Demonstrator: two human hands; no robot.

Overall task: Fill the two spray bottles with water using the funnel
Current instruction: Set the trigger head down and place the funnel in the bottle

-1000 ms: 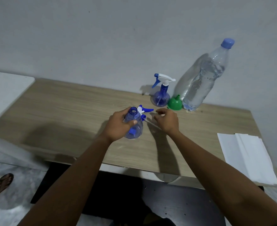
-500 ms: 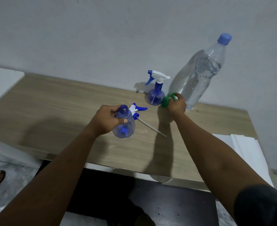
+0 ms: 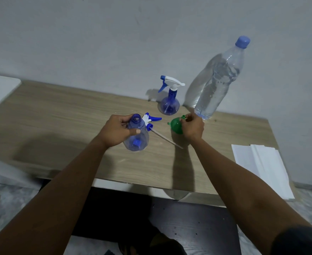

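A wooden table stands against a plain pale wall; a dark cabinet front and mottled floor show beneath its near edge. At 3 o'clock on the table lies a stack of white paper. At 1 o'clock a large capped water bottle stands by the wall, and just beside it, toward 12 o'clock, an assembled spray bottle stands upright. At centre stands the open spray bottle, neck uncovered; its detached spray head lies on the table touching it at 1 o'clock, with the dip tube running toward 4 o'clock. The left hand reaches in from 7 o'clock and wraps the open bottle's shoulder, thumb across the front. The right hand reaches in from 5 o'clock, fingers closed on the green funnel, held spout-up above the table between the open bottle and the water bottle.
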